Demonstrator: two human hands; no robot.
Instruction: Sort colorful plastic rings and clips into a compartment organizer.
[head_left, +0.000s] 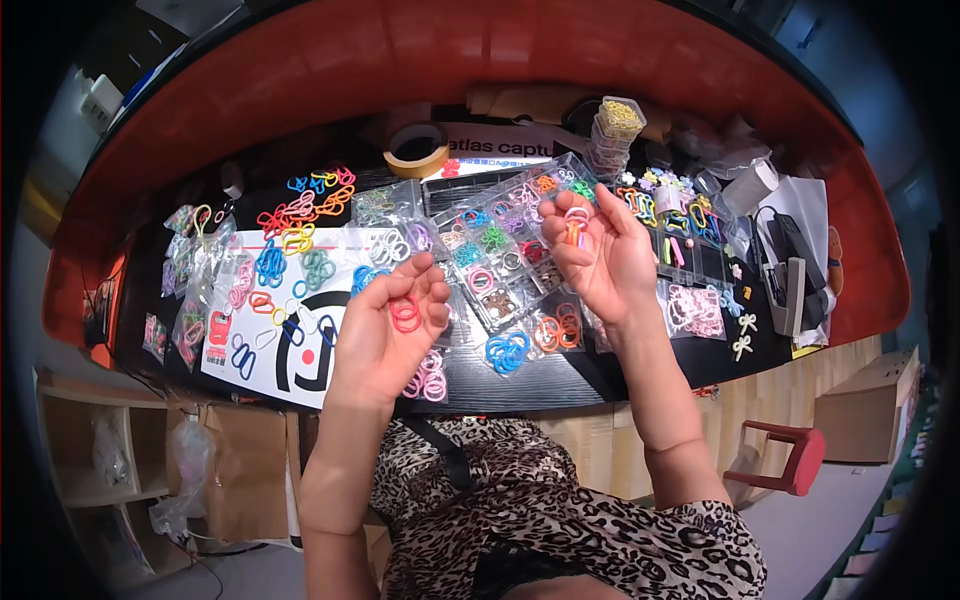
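Observation:
My left hand (394, 322) is turned palm up, fingers curled, with red rings (406, 313) lying in it. My right hand (609, 251) is also palm up and holds several small rings (576, 225), among them white and orange ones. Between and beyond the hands lies a clear compartment box (499, 264) filled with small coloured pieces, partly hidden by my right hand. Just in front of it are blue rings (507, 352) and orange rings (559, 330). Pink rings (429, 379) sit below my left hand, partly covered by it.
Coloured pear-shaped clips (300, 206) and carabiner-like clips (289, 327) spread at left, some on a printed sheet (259, 375). A roll of yellow tape (417, 151) and stacked clear boxes (618, 124) stand behind. Pink pieces (696, 309) and a power strip (787, 240) are at right.

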